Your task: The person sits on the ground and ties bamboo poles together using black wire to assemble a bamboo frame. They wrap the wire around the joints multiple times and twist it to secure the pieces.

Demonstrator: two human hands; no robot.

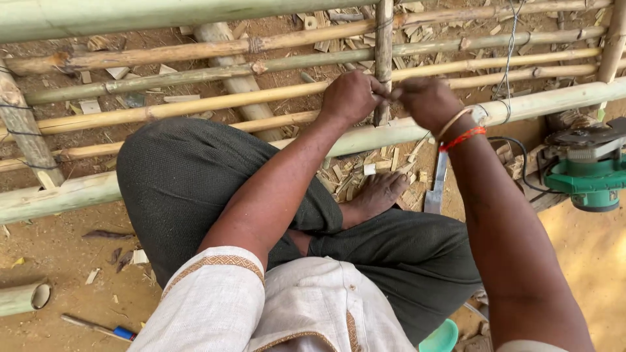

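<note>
I sit cross-legged on the ground in front of a bamboo frame [195, 107] of long horizontal poles. An upright bamboo cross stick [383, 39] runs over them. My left hand [352, 96] and my right hand [425, 101] meet at the stick where it crosses a thick lower pole [554, 101], fingers pinched together there. What they pinch is too small to see; thin wire [507, 62] hangs nearby. My right wrist wears a red thread and a pale band.
A green power tool [587, 173] lies at the right with its black cord. A flat metal blade [437, 189] rests on the ground by my bare foot [378, 195]. Bamboo chips litter the dirt. A cut bamboo tube [23, 298] and a blue-handled tool [98, 327] lie at lower left.
</note>
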